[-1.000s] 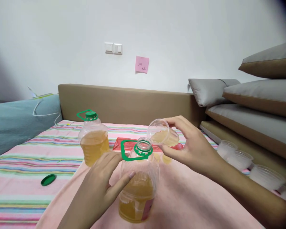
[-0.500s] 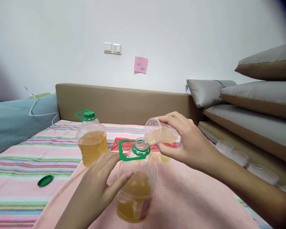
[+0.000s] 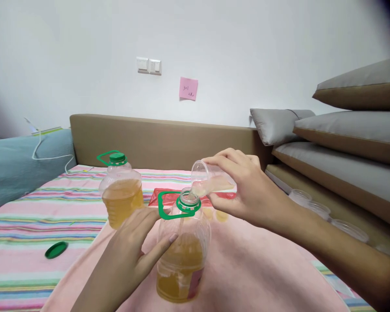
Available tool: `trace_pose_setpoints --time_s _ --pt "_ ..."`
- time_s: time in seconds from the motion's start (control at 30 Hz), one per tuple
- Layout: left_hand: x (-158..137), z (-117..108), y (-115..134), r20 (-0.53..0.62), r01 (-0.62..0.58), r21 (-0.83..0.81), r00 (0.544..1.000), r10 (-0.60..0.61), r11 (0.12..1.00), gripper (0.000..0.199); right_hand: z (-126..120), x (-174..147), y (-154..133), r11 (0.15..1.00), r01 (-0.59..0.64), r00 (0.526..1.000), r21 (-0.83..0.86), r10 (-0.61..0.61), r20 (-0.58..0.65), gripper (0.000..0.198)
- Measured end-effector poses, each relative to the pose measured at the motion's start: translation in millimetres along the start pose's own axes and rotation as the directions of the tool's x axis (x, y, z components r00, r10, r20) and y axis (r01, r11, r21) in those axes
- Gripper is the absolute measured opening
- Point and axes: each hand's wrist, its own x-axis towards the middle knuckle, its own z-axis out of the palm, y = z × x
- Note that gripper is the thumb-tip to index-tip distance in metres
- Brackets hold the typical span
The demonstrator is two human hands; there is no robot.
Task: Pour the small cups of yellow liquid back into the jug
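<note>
In front of me an uncapped clear plastic bottle (image 3: 183, 253), part full of amber liquid, stands upright with a green carry handle (image 3: 165, 212) around its neck. My left hand (image 3: 131, 245) holds its shoulder from the left, thumb on the near side and the other fingers partly hidden behind. Pinched between thumb and fingers, a clear plastic cup (image 3: 203, 177) lies nearly on its side in my right hand (image 3: 243, 186). The cup's rim meets the bottle mouth, and pale liquid runs from it into the neck. Some liquid is still inside the cup.
A second, capped bottle (image 3: 121, 195) of amber liquid stands behind at left. A green cap (image 3: 56, 250) lies on the striped sheet (image 3: 16, 234). Behind the bottle is a red plastic packet (image 3: 159, 197). Several clear containers (image 3: 349, 229) line the right side, below stacked cushions (image 3: 347, 130).
Liquid in the cup has dropped a little as it keeps pouring. Both hands hold nearly the same place, while the whole view has shifted slightly.
</note>
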Motion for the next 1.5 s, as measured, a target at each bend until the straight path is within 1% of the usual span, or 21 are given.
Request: trace_pose_setpoints --time_s 0.13,0.27,0.33,0.43,0.6,0.67,0.7,0.77,0.87,0.97,1.1,1.5 --pt "-1 -4 -1 -0.029 -0.008 0.017 1.000 0.008 1.000 0.034 -2 2 -2 0.999 0.029 1.000 -0.035 -0.029 0.005 0.053" --pt "-3 -15 -3 -0.141 -0.030 0.073 0.989 0.040 0.997 0.037 -4 3 -5 0.994 0.073 0.997 -0.083 -0.073 0.003 0.051" --pt "-6 -22 -4 -0.173 -0.020 0.089 0.984 0.035 0.996 0.036 -4 4 -6 0.991 0.088 0.996 -0.101 -0.088 0.008 0.049" --pt "-11 -26 -5 -0.155 -0.012 0.110 0.987 0.029 0.994 0.040 -5 6 -7 0.984 0.126 0.992 -0.124 -0.128 -0.004 0.046" --pt "-15 -19 -5 -0.082 -0.047 0.172 0.995 0.062 0.984 0.069 -7 8 -9 0.973 0.169 0.986 -0.159 -0.169 0.013 0.044" --pt "-14 -14 -5 -0.074 -0.050 0.190 0.995 0.065 0.981 0.077 -8 9 -10 0.965 0.190 0.982 -0.179 -0.189 0.022 0.046" --pt "-14 -12 -5 -0.069 -0.050 0.191 0.996 0.064 0.980 0.078 -9 9 -11 0.960 0.202 0.979 -0.191 -0.201 0.025 0.047" --pt "-12 -10 -5 -0.043 -0.054 0.166 0.997 0.062 0.985 0.075 -10 11 -12 0.949 0.228 0.974 -0.217 -0.226 0.033 0.048" --pt "-10 -9 -6 0.026 -0.052 0.102 0.998 0.050 0.993 0.067 -11 13 -14 0.934 0.252 0.967 -0.253 -0.250 0.040 0.048" --pt "-9 -10 -7 0.057 -0.030 0.078 0.998 0.026 0.997 0.065 -12 14 -15 0.921 0.270 0.962 -0.280 -0.267 0.051 0.046" --pt "-10 -10 -7 0.057 -0.029 0.063 0.998 0.025 0.998 0.066 -14 16 -16 0.902 0.300 0.954 -0.311 -0.289 0.082 0.043" --pt "-8 -11 -3 0.040 -0.038 0.050 0.999 0.036 0.998 0.061 -23 26 -23 0.862 0.381 0.923 -0.333 -0.335 0.189 0.048"
